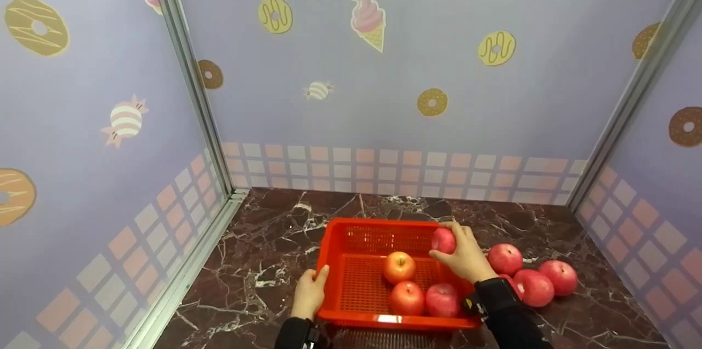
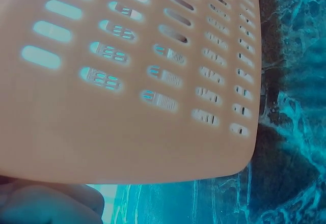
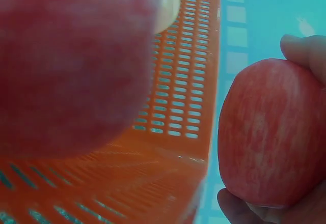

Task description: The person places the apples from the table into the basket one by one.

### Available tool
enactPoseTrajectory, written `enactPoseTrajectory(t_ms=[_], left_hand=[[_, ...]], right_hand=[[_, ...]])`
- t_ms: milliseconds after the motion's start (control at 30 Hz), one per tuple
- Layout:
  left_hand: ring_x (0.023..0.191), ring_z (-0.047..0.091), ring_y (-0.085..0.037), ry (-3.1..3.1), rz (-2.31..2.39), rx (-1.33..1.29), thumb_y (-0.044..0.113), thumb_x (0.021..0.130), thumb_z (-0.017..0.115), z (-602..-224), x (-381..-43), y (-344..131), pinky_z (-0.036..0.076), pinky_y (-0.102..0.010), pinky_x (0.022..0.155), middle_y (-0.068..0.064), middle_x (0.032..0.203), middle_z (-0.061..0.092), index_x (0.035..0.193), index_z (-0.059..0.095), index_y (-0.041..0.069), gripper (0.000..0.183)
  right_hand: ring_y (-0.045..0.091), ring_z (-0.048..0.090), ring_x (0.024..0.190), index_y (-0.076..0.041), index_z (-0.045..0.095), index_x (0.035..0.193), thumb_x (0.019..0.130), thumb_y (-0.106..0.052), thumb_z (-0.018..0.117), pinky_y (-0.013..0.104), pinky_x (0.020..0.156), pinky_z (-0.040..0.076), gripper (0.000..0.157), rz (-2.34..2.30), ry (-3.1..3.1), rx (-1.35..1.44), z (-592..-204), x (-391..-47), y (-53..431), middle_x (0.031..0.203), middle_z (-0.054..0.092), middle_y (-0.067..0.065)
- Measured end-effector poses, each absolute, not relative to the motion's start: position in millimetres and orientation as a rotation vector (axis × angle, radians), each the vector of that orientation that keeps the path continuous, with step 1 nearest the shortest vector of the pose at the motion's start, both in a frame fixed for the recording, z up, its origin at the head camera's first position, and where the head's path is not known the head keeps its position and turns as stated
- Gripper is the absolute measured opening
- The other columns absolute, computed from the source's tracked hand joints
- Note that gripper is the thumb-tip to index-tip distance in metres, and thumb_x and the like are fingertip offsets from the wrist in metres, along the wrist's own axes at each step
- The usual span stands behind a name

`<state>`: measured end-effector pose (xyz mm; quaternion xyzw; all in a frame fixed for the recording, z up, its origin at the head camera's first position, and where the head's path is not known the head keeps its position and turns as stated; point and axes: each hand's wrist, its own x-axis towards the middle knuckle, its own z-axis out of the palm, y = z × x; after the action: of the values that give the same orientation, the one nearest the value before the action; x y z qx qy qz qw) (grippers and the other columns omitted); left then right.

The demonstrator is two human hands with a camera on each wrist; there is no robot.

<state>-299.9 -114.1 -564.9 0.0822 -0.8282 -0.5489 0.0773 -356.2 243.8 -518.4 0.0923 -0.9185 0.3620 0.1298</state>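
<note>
My right hand [image 1: 463, 255] grips a red apple [image 1: 443, 240] over the back right part of a red plastic basket [image 1: 351, 323]. In the right wrist view, thumb and fingers curl round that apple [image 3: 270, 132] from both sides. My left hand [image 1: 309, 295] holds the basket's left side, its thumb up by the rim. The left wrist view shows the slotted basket wall [image 2: 102, 132] with a bit of the hand [image 2: 51, 203] below it. Inside the basket lie a yellow-red apple [image 1: 399, 267], an orange-red apple [image 1: 407, 298] and a red apple [image 1: 443, 300].
Several red apples [image 1: 535, 287] sit in a group on the dark marbled tabletop [image 1: 258, 261], right of the basket; one is partly hidden by the right wrist. Printed panels enclose the table at the back [image 1: 340, 118] and both sides.
</note>
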Motion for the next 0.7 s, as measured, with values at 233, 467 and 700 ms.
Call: enactPoseTrajectory(t_ms=[233, 467, 700], left_hand=[[0.071, 0.054, -0.019, -2.485, -1.649, 0.247, 0.031, 0.107, 0.055, -564, -300, -114, 0.047, -0.033, 0.065, -0.004, 0.075, 0.051, 0.086, 0.053, 0.003, 0.035], [0.071, 0.053, -0.019, -2.489, -1.654, 0.234, 0.033, 0.107, 0.054, -565, -299, -114, 0.045, -0.033, 0.064, -0.003, 0.076, 0.050, 0.088, 0.054, 0.003, 0.036], [0.072, 0.053, -0.019, -2.485, -1.657, 0.240, 0.034, 0.107, 0.054, -565, -299, -114, 0.045, -0.033, 0.065, -0.004, 0.076, 0.050, 0.088, 0.054, 0.003, 0.037]], right_hand=[[0.037, 0.063, 0.108, -0.012, 0.055, 0.133, 0.081, -0.026, 0.089, 0.050, 0.090, 0.054, 0.063, 1.018, -2.722, 0.319, -528, -360, 238, 0.127, 0.052, 0.024], [0.033, 0.066, 0.100, -0.014, 0.057, 0.129, 0.077, -0.028, 0.091, 0.050, 0.089, 0.055, 0.064, 0.972, -2.778, 0.338, -537, -362, 231, 0.123, 0.055, 0.022], [0.028, 0.064, 0.094, -0.013, 0.058, 0.127, 0.073, -0.031, 0.093, 0.047, 0.085, 0.054, 0.067, 0.914, -2.831, 0.362, -545, -362, 223, 0.113, 0.057, 0.018]])
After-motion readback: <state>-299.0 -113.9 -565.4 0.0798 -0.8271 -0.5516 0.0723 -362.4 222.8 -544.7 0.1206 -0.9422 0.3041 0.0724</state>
